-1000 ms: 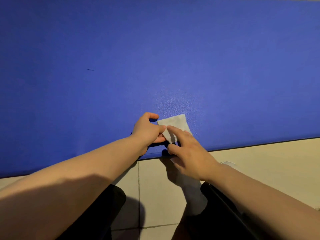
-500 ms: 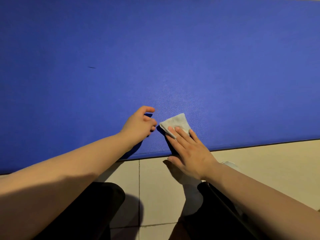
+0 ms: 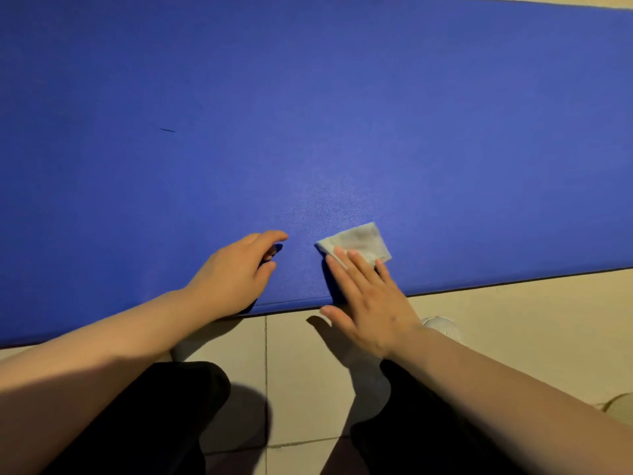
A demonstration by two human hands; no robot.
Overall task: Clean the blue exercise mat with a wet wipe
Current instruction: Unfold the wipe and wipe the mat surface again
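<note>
The blue exercise mat (image 3: 308, 114) fills the upper part of the head view and lies flat on the floor. A folded white wet wipe (image 3: 359, 240) rests on it near the front edge. My right hand (image 3: 370, 296) presses the wipe's near side with straight fingers, thumb out over the mat's edge. My left hand (image 3: 236, 272) rests on the mat a short way left of the wipe, fingers loosely bent and holding nothing.
A small dark mark (image 3: 167, 130) shows on the mat at the left. Beige floor tiles (image 3: 513, 320) run along the mat's front edge. My knees in dark trousers (image 3: 164, 416) are below, and a white shoe tip (image 3: 442, 327) sits beside my right wrist.
My left hand let go of the wipe and drew away to the left. My right hand flattened its fingers onto the wipe, which now lies folded on the mat.
</note>
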